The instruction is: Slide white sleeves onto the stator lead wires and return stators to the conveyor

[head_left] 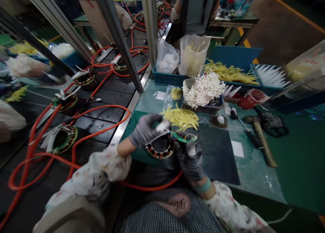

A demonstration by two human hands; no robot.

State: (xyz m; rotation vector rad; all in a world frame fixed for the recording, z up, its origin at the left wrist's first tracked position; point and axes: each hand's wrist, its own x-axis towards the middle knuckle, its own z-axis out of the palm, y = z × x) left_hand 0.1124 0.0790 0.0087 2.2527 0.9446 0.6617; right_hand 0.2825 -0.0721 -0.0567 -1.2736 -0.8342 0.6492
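Observation:
Both my hands wear grey gloves. My left hand (145, 129) is closed around the top of a round motor stator (159, 148) with copper windings, pinching a small white piece at its fingertips. My right hand (190, 157) grips the stator's right side, fingers curled near green wires (183, 137) at its rim. The stator is held over a dark mat (218, 155) at the green table's near edge. An orange cable (152, 187) runs under my wrists. Just beyond the stator lies a pile of yellow strips (181, 118).
A bunch of white-tipped sticks (203, 89) stands behind the strips, with blue trays (228, 62) of yellow and white pieces beyond. A hammer (261, 138) lies to the right. Several stators with orange cables (66, 102) sit on a black conveyor at left. Another person (198, 9) stands at the far table.

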